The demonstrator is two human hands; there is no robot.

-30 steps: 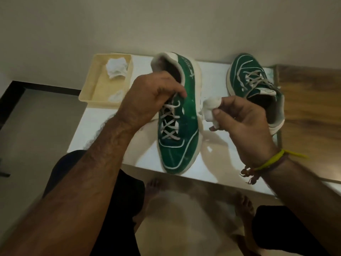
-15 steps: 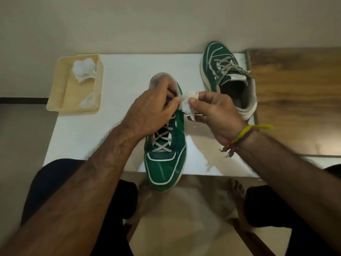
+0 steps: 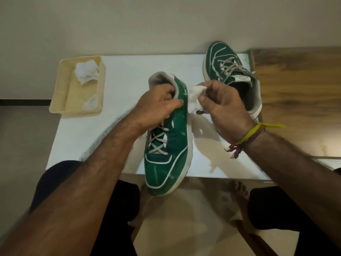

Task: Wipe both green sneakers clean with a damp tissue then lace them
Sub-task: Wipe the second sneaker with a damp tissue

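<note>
**Wiping the near sneaker's side, tissue at the collar**

The right hand point(image 3: 227, 106) pinches a crumpled white tissue point(image 3: 194, 98) between thumb and fingertips, the wad pressed to the outer side of the near green sneaker point(image 3: 169, 145) just below its collar. The left hand point(image 3: 156, 106) grips that sneaker at the opening, fingers curled over the collar and into the mouth, steadying it. The shoe lies along the table point(image 3: 129, 74), heel toward the far edge, toe jutting past the near edge. Its laces are crossed over the lower eyelets.

The second green sneaker point(image 3: 225, 61) sits at the table's far right corner, toe toward the wall, laces loose. A cream tray point(image 3: 59, 100) at the far left corner holds more crumpled tissue point(image 3: 85, 72).

The wiping step looks to be in hand, lacing not yet reached. The next move likely calls for drawing the tissue along the side toward the toe while the left grip holds firm. A pale mark near the collar is too blurred to read; no brand is legible.
</note>
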